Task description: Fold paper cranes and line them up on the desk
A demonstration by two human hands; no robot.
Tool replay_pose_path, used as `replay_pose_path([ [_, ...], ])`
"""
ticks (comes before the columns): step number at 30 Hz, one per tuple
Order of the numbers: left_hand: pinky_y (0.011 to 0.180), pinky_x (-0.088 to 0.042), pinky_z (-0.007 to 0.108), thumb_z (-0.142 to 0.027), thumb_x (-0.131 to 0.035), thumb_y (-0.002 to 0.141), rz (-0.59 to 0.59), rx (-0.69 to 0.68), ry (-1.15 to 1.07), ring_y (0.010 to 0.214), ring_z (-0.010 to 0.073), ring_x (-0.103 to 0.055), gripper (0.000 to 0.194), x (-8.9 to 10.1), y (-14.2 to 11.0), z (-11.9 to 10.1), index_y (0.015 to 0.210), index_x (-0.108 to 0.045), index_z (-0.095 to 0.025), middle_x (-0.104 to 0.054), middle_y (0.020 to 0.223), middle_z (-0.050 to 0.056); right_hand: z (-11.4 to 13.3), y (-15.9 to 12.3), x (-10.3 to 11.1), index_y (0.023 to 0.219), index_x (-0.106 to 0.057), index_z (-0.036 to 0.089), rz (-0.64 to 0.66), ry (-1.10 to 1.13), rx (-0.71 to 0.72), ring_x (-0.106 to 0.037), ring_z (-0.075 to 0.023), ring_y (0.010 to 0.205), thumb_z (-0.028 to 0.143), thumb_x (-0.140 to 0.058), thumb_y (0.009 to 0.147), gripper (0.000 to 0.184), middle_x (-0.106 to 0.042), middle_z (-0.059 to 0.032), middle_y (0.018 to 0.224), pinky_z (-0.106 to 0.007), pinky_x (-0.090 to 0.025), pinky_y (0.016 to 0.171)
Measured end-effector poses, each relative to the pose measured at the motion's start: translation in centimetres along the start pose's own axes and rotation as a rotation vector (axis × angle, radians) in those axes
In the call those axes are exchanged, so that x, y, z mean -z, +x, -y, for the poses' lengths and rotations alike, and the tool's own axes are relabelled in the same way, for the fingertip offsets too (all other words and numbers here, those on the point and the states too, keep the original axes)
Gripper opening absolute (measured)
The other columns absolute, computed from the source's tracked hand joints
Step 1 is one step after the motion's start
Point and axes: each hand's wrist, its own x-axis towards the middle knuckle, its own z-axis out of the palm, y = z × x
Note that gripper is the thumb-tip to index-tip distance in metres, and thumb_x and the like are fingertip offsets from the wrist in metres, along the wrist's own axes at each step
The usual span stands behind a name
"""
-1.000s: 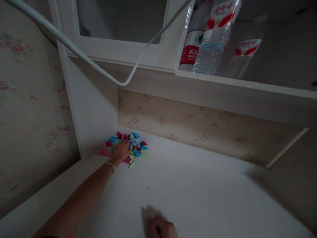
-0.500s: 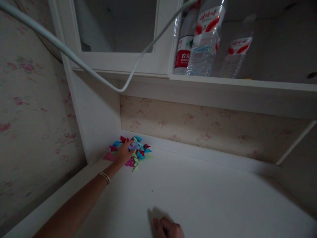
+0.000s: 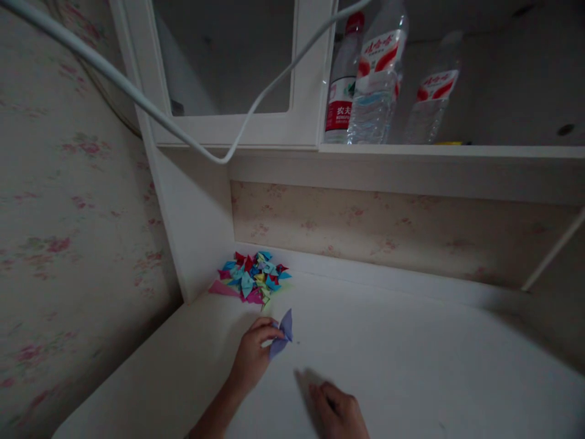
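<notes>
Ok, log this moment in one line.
left hand: pinching purple folded paper | right hand: curled, no object visible | paper pile: on table, back left corner

White surface (image 3: 411, 353), heap of folded papers (image 3: 247, 283).
Heap multicoloured, just beside side panel (image 3: 196, 225); small dark speck (image 3: 298, 342) well apart from panel.

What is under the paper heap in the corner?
White desktop shows around the heap, and a pink piece juts out at its left edge; what lies beneath the middle is covered.
</notes>
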Motion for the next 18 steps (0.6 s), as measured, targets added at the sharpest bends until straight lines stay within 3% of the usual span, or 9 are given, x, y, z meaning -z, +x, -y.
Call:
replay_pose_path([
  [4, 0.079, -0.053, 0.028, -0.018, -0.057, 0.076, 0.055, -0.03, 0.072, 0.09, 0.0182, -0.063, 0.019, 0.7, 1.1, 1.8, 0.081, -0.074, -0.024, -0.067, 0.095, 0.006, 1.4, 0.0, 1.0, 0.047, -0.051, 0.019, 0.031, 0.047, -0.05, -0.046, -0.0117, 0.041, 0.05, -0.042, 0.087, 0.051, -0.046, 0.0029, 0.042, -0.021, -0.03, 0.037],
  [8, 0.081, -0.052, 0.027, -0.009, -0.047, 0.076, -0.01, -0.058, 0.386, 0.094, 0.0164, -0.063, 0.033, 3.1, 5.7, 4.4, 0.094, -0.071, -0.021, -0.067, 0.102, 0.004, 1.5, 0.2, 0.8, 0.048, -0.051, 0.019, 0.041, 0.027, -0.03, -0.048, -0.0118, 0.042, 0.049, -0.04, 0.087, 0.051, -0.048, 0.0024, 0.044, -0.021, -0.031, 0.039],
  [12, 0.087, -0.05, 0.03, -0.012, -0.048, 0.077, -0.041, -0.042, 0.458, 0.094, 0.0175, -0.063, 0.032, 5.0, 10.8, 5.9, 0.101, -0.069, -0.017, -0.067, 0.106, 0.006, 1.4, 0.1, 0.5, 0.048, -0.052, 0.019, 0.03, -0.052, -0.014, -0.051, -0.0118, 0.043, 0.048, -0.039, 0.088, 0.051, -0.05, 0.0018, 0.044, -0.02, -0.03, 0.04],
  [18, 0.1, -0.041, 0.034, -0.011, -0.045, 0.08, -0.05, -0.033, 0.574, 0.112, 0.0198, -0.055, 0.04, 5.4, 14.5, 7.1, 0.115, -0.062, -0.019, -0.059, 0.122, 0.008, 0.8, 0.1, 0.3, 0.05, -0.054, 0.018, 0.027, -0.085, -0.002, -0.052, -0.0113, 0.043, 0.05, -0.037, 0.091, 0.054, -0.054, 0.0007, 0.045, -0.019, -0.029, 0.04],
])
